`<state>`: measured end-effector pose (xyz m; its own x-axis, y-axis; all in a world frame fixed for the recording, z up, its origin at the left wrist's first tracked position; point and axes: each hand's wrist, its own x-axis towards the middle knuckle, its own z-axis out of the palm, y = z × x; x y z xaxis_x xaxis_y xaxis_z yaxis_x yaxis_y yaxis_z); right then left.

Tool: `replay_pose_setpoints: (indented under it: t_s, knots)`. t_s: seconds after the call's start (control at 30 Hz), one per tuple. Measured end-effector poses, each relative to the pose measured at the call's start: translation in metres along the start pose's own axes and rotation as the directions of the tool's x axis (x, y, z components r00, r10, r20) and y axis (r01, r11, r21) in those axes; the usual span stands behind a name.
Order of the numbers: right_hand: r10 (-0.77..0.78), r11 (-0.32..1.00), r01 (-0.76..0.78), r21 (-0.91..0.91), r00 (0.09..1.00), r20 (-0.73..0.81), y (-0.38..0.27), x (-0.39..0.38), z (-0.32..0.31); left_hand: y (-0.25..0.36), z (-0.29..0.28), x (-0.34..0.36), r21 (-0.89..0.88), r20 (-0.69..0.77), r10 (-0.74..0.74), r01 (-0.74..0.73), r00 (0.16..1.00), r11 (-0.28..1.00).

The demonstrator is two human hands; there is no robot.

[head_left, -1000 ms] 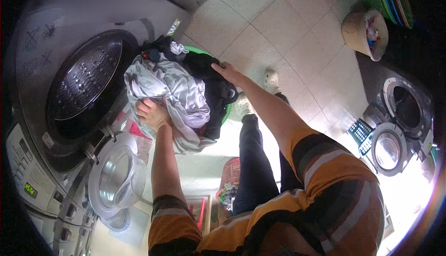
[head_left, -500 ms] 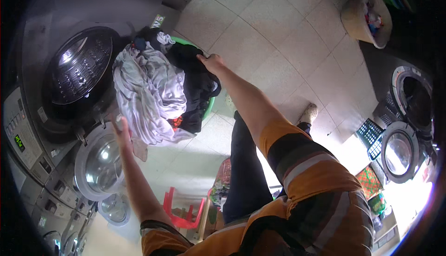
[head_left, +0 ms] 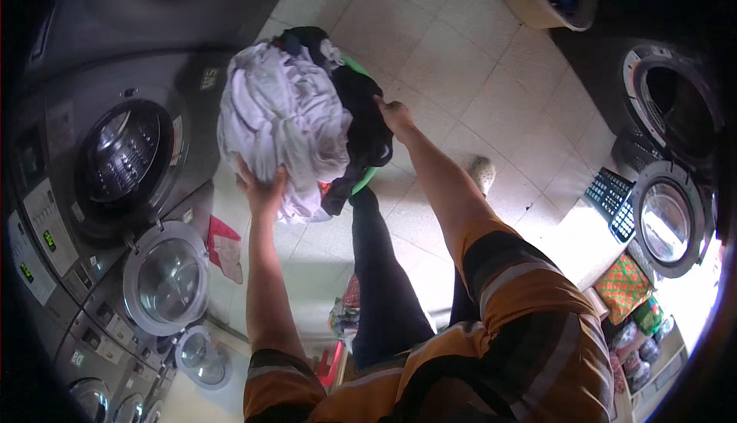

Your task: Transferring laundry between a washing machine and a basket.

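A green laundry basket (head_left: 363,181) is heaped with clothes, and most of its rim is hidden under them. White cloth (head_left: 288,112) bulges over the left of the heap, with black clothing (head_left: 359,108) along the right. My right hand (head_left: 395,117) is closed at the basket's right edge, over the black clothing; its fingertips are partly hidden. At the near left, my left hand (head_left: 262,186) grips the lower part of the white cloth, thumb and fingers on either side of a fold. A bit of red fabric (head_left: 325,188) shows below the white cloth.
An open washing machine drum (head_left: 123,154) is at the left, its round glass door (head_left: 166,277) swung out. A red and white cloth (head_left: 224,248) lies beside it. Opposite are another open machine door (head_left: 665,219), a dark basket (head_left: 610,202) and a cream tub (head_left: 533,4).
My left hand has come from beside the machine door onto the white cloth. The heaped basket and my right hand have shifted away from the drum as the view moved.
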<state>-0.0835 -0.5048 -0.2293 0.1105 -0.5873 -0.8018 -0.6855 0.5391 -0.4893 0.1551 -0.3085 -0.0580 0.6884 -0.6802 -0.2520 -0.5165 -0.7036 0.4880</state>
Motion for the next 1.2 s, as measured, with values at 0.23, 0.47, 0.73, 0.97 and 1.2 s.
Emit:
replay_pose_setpoints:
  t_s: [0.23,0.47,0.73,0.97,1.2]
  knots:
    - [0.197,0.970,-0.153,0.191,0.952,-0.235,0.131,0.001,-0.149,0.129,0.096,-0.045,-0.108,0.200,0.399,-0.385,0.895,0.917]
    - [0.364,0.920,-0.254,0.300,0.837,-0.407,0.302,0.009,-0.325,0.316,0.213,-0.117,-0.109,0.526,0.341,-0.336,0.779,0.936]
    - [0.507,0.537,-0.109,0.836,0.834,-0.217,0.388,-0.036,-0.479,0.466,0.336,-0.202,-0.127,0.658,0.397,-0.426,0.640,0.896]
    - [0.555,0.423,-0.126,0.897,0.819,-0.147,0.521,-0.064,-0.485,0.554,0.354,-0.231,-0.108,0.802,0.339,-0.437,0.493,0.893]
    - [0.761,0.475,-0.270,0.838,0.604,-0.237,0.608,-0.105,-0.479,0.553,0.363,-0.227,-0.247,0.747,0.520,-0.553,0.415,0.796]
